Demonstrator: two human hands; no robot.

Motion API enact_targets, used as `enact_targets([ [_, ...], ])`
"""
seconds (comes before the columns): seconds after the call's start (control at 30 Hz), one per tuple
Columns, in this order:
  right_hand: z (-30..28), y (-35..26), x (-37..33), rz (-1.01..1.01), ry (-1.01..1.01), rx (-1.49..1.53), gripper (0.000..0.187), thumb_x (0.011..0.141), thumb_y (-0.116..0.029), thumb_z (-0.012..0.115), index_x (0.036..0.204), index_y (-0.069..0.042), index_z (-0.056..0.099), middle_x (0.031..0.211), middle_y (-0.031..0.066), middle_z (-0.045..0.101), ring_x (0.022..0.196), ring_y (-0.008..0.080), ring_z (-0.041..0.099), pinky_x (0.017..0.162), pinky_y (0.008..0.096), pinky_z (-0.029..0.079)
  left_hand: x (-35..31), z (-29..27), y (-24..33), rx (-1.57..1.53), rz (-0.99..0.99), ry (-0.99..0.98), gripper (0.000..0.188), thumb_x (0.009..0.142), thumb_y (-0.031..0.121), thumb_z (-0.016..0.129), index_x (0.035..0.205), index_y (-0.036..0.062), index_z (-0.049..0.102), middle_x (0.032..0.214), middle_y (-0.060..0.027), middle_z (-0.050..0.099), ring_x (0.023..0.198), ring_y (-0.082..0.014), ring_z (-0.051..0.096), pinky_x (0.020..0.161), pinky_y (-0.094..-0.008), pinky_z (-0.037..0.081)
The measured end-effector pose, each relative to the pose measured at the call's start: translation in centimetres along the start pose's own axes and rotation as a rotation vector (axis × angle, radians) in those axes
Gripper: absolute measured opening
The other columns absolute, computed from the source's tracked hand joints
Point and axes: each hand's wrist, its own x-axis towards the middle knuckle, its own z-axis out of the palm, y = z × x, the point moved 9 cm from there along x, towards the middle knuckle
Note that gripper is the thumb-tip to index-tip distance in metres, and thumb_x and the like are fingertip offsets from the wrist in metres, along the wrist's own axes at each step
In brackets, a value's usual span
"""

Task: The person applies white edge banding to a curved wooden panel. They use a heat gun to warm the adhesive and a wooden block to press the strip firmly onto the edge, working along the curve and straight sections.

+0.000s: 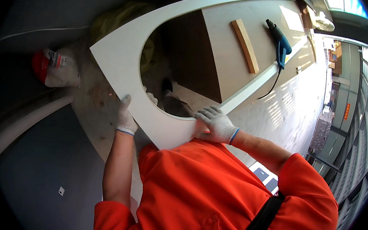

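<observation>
A white panel [119, 55] with a large rounded cutout lies in front of me, its two long arms reaching away to the right over a brown surface. My left hand [125, 115], in a white knit glove, grips its left edge; gloved fingertips show beneath through the cutout. My right hand [217, 124], gloved too, is closed over the near rim where the near arm begins, its thumb toward me. A blue heat gun [281, 44] with a black nozzle rests by the near arm, cord trailing. Between the arms lies a wooden strip [245, 47].
The brown worktop [225, 29] bears a white sheet [291, 18] toward its far end. A red and white sack [61, 68] stands on the floor at left. Close to my left is a large dark grey panel [45, 169]. A small fan [323, 22] is at far right.
</observation>
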Motion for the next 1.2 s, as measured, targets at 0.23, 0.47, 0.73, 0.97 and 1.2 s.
enact_targets([
  [0.23, 0.8, 1.2, -2.1, -0.028, 0.139, -0.119, 0.086, 0.076, -0.04, 0.09, 0.146, -0.002, 0.057, 0.149, 0.0207, 0.058, 0.147, 0.0406, 0.049, 0.129, 0.0544, 0.034, -10.1, 12.5, -1.5, 2.147, 1.169, -0.048, 0.087, 0.082, 0.044, 0.086, 0.151, 0.0002, 0.056, 0.15, -0.0202, 0.06, 0.145, -0.0425, 0.052, 0.122, -0.0611, 0.04],
  [0.47, 0.8, 0.7, -2.9, -0.198, 0.482, 0.119, 0.075, 0.064, -0.031, 0.096, 0.127, -0.005, 0.065, 0.126, 0.0161, 0.068, 0.127, 0.0387, 0.062, 0.115, 0.0521, 0.047, -5.8, 15.7, -12.3, 2.706, 0.182, -0.077, 0.114, 0.062, 0.074, 0.087, 0.139, -0.0046, 0.057, 0.139, -0.0197, 0.058, 0.145, -0.0382, 0.045, 0.136, -0.0574, 0.013],
  [0.73, 2.0, 1.6, -3.3, -0.172, 0.484, 0.106, 0.074, 0.061, -0.029, 0.096, 0.125, -0.005, 0.068, 0.129, 0.0155, 0.068, 0.132, 0.0393, 0.06, 0.119, 0.0497, 0.045, -4.5, 14.0, -7.7, 2.675, 0.217, -0.336, 0.089, 0.069, 0.062, 0.089, 0.137, 0.0088, 0.067, 0.14, -0.0105, 0.066, 0.144, -0.0276, 0.054, 0.134, -0.0539, 0.02],
  [0.97, 1.8, 1.2, -3.9, -0.117, 0.473, 0.076, 0.069, 0.064, -0.026, 0.091, 0.125, -0.003, 0.068, 0.128, 0.0167, 0.068, 0.13, 0.0398, 0.06, 0.12, 0.048, 0.044, -4.7, 14.7, -7.7, 2.56, 0.359, -0.486, 0.075, 0.071, 0.054, 0.089, 0.13, 0.011, 0.072, 0.135, -0.0099, 0.071, 0.138, -0.0265, 0.059, 0.13, -0.0527, 0.027],
  [1.2, 2.5, -1.8, -2.5, -0.108, 0.506, -0.007, 0.056, 0.076, -0.025, 0.081, 0.124, 0.0, 0.068, 0.126, 0.0189, 0.068, 0.125, 0.0384, 0.063, 0.119, 0.0495, 0.044, -3.5, 14.2, -9.1, 2.509, 0.273, -0.484, 0.072, 0.07, 0.05, 0.089, 0.128, 0.0099, 0.074, 0.136, -0.0114, 0.072, 0.138, -0.0288, 0.06, 0.128, -0.0515, 0.03],
])
